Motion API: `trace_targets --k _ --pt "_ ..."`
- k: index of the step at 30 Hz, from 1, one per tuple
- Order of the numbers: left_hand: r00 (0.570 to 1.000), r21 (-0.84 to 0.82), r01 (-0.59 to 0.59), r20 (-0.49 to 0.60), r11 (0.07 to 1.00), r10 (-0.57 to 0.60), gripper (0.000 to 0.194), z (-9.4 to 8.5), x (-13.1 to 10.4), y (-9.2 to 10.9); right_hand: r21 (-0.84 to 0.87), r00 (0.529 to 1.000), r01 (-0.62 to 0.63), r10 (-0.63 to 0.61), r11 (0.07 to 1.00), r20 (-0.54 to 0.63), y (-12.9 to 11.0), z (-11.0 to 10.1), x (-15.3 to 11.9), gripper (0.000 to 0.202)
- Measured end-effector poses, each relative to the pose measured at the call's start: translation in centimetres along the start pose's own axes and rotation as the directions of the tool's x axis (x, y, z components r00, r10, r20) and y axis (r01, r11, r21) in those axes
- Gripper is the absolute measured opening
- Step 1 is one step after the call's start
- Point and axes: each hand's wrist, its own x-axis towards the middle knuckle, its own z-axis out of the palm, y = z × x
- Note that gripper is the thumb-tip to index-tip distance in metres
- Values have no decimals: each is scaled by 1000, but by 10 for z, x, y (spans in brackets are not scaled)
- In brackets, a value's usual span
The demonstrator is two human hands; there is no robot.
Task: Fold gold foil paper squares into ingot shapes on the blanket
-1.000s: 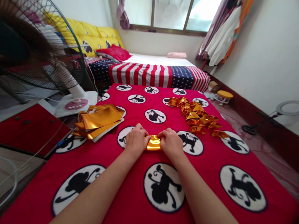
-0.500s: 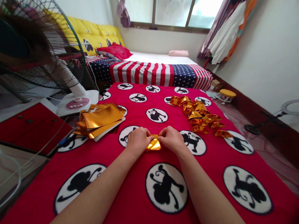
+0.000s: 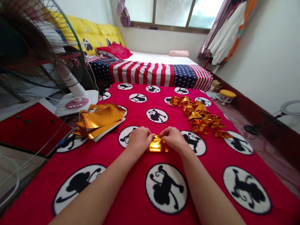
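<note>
Red blanket (image 3: 131, 184) with black monkeys in white circles, spread flat over the whole low surface in front. Behind it, at the far end, a bed under a stars-and-stripes cover (image 3: 152, 73), with a red pillow (image 3: 114, 51) and yellow cushions (image 3: 93, 34) at its left end. At the left edge, a large standing fan (image 3: 42, 47) on a white base with pink buttons, just beside the blanket. Far right on the floor, a small yellow stool (image 3: 227, 94).

On the left part of the blanket, a loose stack of flat gold foil sheets (image 3: 100, 120), some corners sticking out. On the right part, well apart from the stack, a pile of folded gold pieces (image 3: 199, 115), lying in an uneven row toward the right edge.

In the middle of the blanket, between both piles and nearer to the viewer, one small gold foil piece (image 3: 158, 146), partly folded, resting on the cloth. Left hand (image 3: 138, 141) curled down, fingers bent and closed, thumb and fingertips pinching the left edge of the small foil piece. Right hand (image 3: 174, 139) also curled, fingertips pressed together on the upper right corner of the same piece. Thumbs nearly meeting above the foil. Both forearms bare, coming in from the bottom of the view.
</note>
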Motion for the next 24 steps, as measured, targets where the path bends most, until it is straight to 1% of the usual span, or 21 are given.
trace_targets --k 3,5,10,11,13,15,16,17,18,20,21,24 --pt "998 26 63 6 998 -63 42 3 5 5 -58 999 -30 29 998 -24 -7 -2 -3 25" --pt "997 22 72 29 997 -72 42 3 7 4 -67 999 -37 35 997 -31 -8 -3 -4 23" --pt "992 -79 65 116 995 -56 22 -4 9 -6 -92 999 -13 9 996 -44 -5 -1 -6 24" --pt "991 -96 64 121 993 -52 20 -4 9 -7 -100 998 -8 3 995 -55 -5 -1 -8 24" --pt "992 -111 63 115 992 -50 18 -4 8 -9 -127 993 5 -20 992 -119 -7 1 -14 24" --pt "993 -112 60 105 992 -48 18 -3 8 -9 -185 968 43 -87 982 -236 -13 5 -24 25" --pt "994 -111 61 102 992 -49 18 -2 8 -8 -234 948 97 -162 967 -274 -18 8 -30 26" --pt "994 -110 63 95 992 -52 17 -1 8 -8 -264 932 154 -228 952 -281 -23 12 -37 27" --pt "995 -109 64 87 992 -55 17 0 7 -8 -270 922 217 -288 938 -260 -29 17 -44 29" --pt "996 -110 64 69 992 -57 14 1 7 -9 -245 905 309 -363 919 -222 -40 28 -58 34" --pt "996 -111 64 64 992 -57 14 1 7 -9 -231 901 338 -385 912 -201 -43 34 -63 39" --pt "997 -116 62 63 991 -54 16 0 6 -10 -217 908 357 -392 909 -149 -46 50 -73 49"
